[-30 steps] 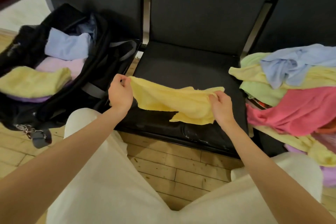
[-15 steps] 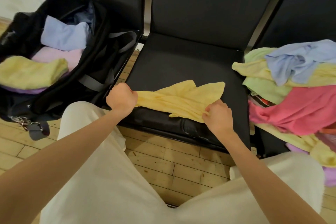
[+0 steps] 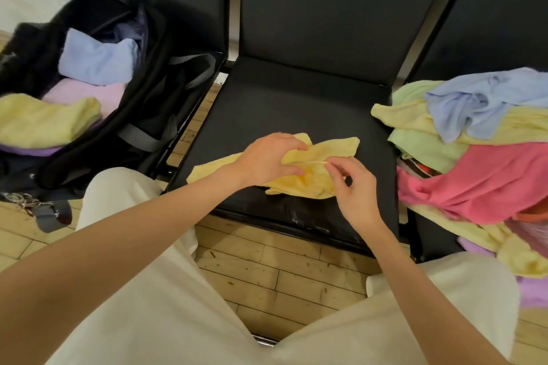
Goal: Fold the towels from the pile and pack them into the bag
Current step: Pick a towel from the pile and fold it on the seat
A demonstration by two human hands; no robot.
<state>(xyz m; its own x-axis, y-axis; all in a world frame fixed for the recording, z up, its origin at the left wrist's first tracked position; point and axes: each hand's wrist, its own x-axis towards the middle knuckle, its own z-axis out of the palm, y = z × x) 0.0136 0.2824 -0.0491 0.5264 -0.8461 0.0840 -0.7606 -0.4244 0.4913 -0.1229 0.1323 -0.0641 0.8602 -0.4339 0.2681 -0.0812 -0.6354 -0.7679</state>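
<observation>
An open black bag (image 3: 154, 115) on the left holds folded towels. On the middle chair seat (image 3: 284, 104), near its front edge, the left hand (image 3: 267, 161) and right hand (image 3: 355, 187) pinch a rumpled yellow towel (image 3: 332, 148). A towel pile (image 3: 474, 142) lies right.

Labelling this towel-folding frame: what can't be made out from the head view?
- Yellow towel: middle hidden under the left hand and right hand; fold state unclear.
- Towel pile: cut off by the right edge; lower towels buried, count unknown.
- Black bag: left part cut by the frame edge; towels below the folded blue towel and yellow-green towel mostly covered.
- Keyring clutter on the floor: too small to identify.
</observation>
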